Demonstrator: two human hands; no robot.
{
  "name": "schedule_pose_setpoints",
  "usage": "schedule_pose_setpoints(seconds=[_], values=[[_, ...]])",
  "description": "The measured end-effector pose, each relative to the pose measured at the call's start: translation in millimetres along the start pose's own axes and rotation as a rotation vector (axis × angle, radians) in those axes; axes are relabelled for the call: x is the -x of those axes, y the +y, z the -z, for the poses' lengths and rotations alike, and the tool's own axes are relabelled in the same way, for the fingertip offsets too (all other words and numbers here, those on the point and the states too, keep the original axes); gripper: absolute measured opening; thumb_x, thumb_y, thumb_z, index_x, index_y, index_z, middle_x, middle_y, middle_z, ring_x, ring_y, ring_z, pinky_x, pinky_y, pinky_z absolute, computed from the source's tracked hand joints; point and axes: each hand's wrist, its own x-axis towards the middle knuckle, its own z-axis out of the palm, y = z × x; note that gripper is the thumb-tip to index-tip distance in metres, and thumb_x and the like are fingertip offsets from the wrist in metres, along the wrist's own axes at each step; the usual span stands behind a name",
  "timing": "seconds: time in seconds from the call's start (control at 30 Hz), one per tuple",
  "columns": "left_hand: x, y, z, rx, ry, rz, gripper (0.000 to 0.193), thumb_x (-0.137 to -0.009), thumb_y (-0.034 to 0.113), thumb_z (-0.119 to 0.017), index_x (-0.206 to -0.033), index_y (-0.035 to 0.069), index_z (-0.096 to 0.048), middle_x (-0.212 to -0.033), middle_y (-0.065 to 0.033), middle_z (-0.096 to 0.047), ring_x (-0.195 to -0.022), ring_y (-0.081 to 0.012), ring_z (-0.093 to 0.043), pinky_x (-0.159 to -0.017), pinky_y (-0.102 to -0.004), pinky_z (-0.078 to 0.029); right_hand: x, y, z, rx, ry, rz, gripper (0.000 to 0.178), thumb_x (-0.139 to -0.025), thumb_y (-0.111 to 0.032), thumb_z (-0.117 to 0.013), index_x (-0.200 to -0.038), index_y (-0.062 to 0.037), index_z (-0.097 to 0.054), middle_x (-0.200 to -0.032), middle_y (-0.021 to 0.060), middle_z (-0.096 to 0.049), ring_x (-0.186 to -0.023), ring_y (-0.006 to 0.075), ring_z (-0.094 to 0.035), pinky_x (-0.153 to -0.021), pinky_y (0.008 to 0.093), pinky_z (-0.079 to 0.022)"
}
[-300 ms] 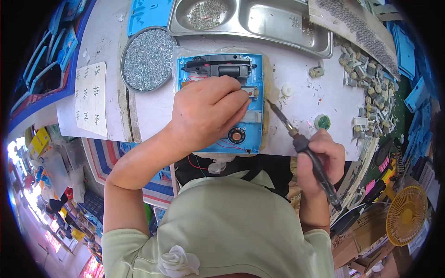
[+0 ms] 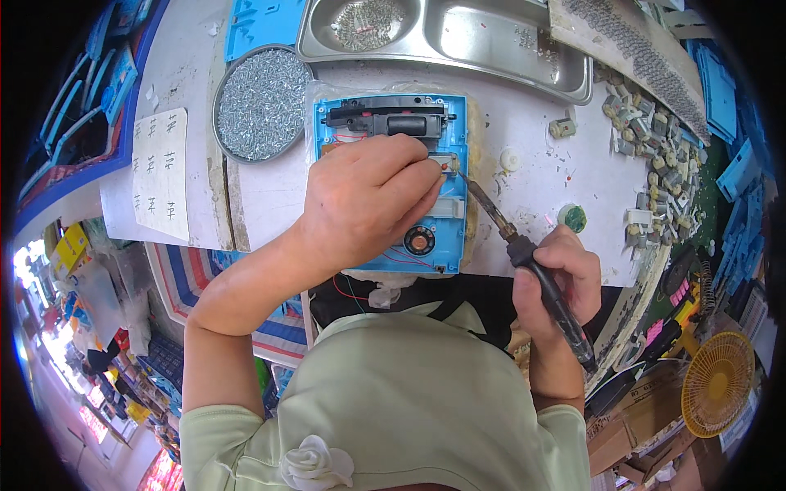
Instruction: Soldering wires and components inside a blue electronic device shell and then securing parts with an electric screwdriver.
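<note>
A blue plastic housing (image 2: 457, 221) lies in front of me with a black mechanism (image 2: 405, 124), a round speaker (image 2: 420, 240) and thin red wires inside. My left hand (image 2: 364, 192) reaches over it, fingers closed together by a small whitish part (image 2: 447, 164). Whatever the fingertips grip is hidden beneath them. In my right hand (image 2: 565, 274) is a soldering iron (image 2: 550, 296) with a dark handle, held slanting so that its tip comes to the housing's right edge, close to that part and my left fingertips. I cannot tell whether the tip touches anything.
A round dish of screws (image 2: 262, 102) stands left of the housing, and a divided metal tray (image 2: 508, 69) behind it. Small motors (image 2: 655, 176) are heaped at the right. A small green-filled tub (image 2: 572, 218) sits near my right hand; a marked paper sheet (image 2: 161, 176) lies left.
My right hand has moved the soldering iron left and slightly up, bringing its tip from beside the housing to its right edge. My left hand stays nearly still.
</note>
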Motion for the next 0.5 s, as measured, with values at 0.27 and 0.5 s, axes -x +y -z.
schedule_pose_setpoints(seconds=[0.27, 0.5], values=[[0.8, -1.3, -0.8, 0.008, 0.011, -0.007, 0.025, -0.071, 0.000, -0.082, -0.093, 0.006, -0.071, -0.089, -0.0085, -0.067, -0.070, -0.0262, -0.066, -0.059, -0.0348, -0.052, -3.3, 1.4, -4.3, 0.016, -0.011, 0.014, 0.029, -0.082, -0.007, -0.079, -0.103, -0.0024, -0.060, -0.067, 0.0056, -0.056, -0.055, 0.0175, -0.048, -0.050, 0.0285, -0.036], [0.4, -0.9, 0.5, 0.011, -0.005, -0.005, 0.027, -0.070, 0.000, -0.083, -0.094, 0.006, -0.071, -0.089, -0.0083, -0.067, -0.070, -0.0262, -0.066, -0.059, -0.0346, -0.052, -3.3, 0.8, -2.7, 0.023, -0.022, -0.011, 0.028, -0.082, -0.008, -0.079, -0.102, -0.0032, -0.060, -0.068, 0.0059, -0.057, -0.055, 0.0177, -0.049, -0.050, 0.0289, -0.036]])
